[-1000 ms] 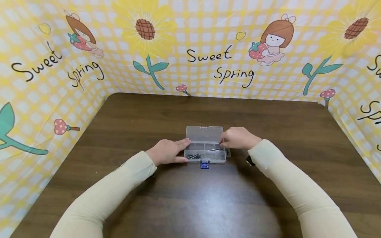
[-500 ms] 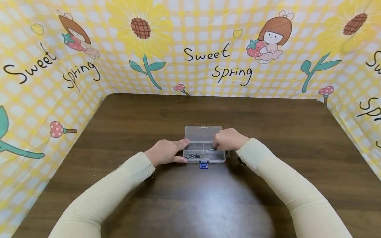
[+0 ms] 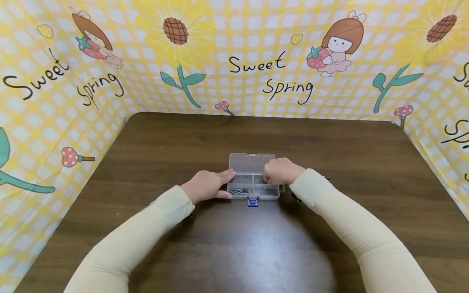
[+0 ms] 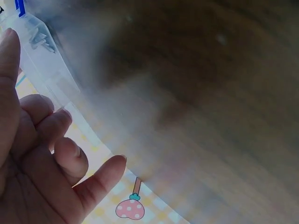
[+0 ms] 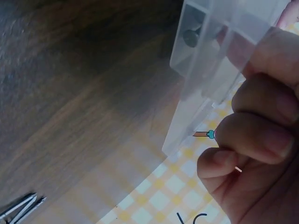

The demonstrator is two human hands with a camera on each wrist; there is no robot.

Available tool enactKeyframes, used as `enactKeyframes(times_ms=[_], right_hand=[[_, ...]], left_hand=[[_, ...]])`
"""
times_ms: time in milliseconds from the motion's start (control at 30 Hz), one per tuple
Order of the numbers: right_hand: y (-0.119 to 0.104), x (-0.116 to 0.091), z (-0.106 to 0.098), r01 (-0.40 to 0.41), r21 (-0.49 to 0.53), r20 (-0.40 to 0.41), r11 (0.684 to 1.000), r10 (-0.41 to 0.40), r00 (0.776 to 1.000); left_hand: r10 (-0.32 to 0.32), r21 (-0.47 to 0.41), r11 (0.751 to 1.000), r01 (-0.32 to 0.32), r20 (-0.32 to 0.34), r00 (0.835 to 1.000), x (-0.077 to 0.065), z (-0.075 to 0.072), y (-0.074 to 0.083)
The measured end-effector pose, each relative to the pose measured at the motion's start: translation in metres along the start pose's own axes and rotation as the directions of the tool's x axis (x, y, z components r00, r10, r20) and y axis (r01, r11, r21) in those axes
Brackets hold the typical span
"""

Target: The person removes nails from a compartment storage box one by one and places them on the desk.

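A clear plastic compartment box (image 3: pixel 266 191) lies on the table with its lid (image 3: pixel 245 163) raised and blue latch (image 3: pixel 253 202) facing the person. Several nails (image 3: pixel 239 191) lie in its front left compartment. My left hand (image 3: pixel 205 186) rests against the box's left side, fingers and thumb extended at the edge. My right hand (image 3: pixel 282 171) reaches into the rear right compartment with curled fingers. In the right wrist view its fingertips are behind the plastic, so I cannot tell what they hold. A round dark head (image 5: pixel 190 38) shows inside the box there.
Several loose nails (image 5: pixel 22 207) lie on the wooden table (image 3: pixel 205 240) to the right, mostly hidden by the right sleeve in the head view. A yellow checked cloth (image 3: pixel 205 81) stands around the back and sides of the table.
My right hand has moved left from the box's right edge into the rear right compartment, covering the nails seen there earlier. The left hand has stayed at the box's left side.
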State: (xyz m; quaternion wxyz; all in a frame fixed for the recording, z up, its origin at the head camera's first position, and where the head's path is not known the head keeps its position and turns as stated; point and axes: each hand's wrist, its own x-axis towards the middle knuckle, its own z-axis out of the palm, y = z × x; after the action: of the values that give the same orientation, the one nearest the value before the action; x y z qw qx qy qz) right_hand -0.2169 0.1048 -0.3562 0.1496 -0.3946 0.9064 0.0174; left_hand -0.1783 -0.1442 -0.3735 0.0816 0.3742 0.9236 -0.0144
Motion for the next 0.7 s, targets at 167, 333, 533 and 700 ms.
enactKeyframes(times_ms=[167, 333, 533, 700], right_hand=[[-0.001, 0.000, 0.001, 0.001, -0.016, -0.007, 1.000, -0.001, 1.000], [0.000, -0.003, 0.001, 0.020, -0.026, -0.026, 0.999, -0.021, 0.999], [0.004, -0.010, -0.004, 0.040, -0.014, -0.054, 0.999, -0.041, 0.998], [0.012, -0.021, -0.007, 0.034, 0.025, -0.097, 0.999, -0.032, 0.995]], left_hand=[[-0.010, -0.012, 1.000, 0.010, 0.013, 1.000, -0.001, -0.001, 0.001], [-0.011, 0.027, 1.000, 0.010, 0.012, 1.000, -0.001, -0.001, 0.002], [-0.002, 0.042, 0.999, 0.001, 0.010, 1.000, -0.001, -0.001, 0.003], [-0.001, 0.025, 1.000, 0.001, 0.002, 1.000, -0.002, -0.001, 0.002]])
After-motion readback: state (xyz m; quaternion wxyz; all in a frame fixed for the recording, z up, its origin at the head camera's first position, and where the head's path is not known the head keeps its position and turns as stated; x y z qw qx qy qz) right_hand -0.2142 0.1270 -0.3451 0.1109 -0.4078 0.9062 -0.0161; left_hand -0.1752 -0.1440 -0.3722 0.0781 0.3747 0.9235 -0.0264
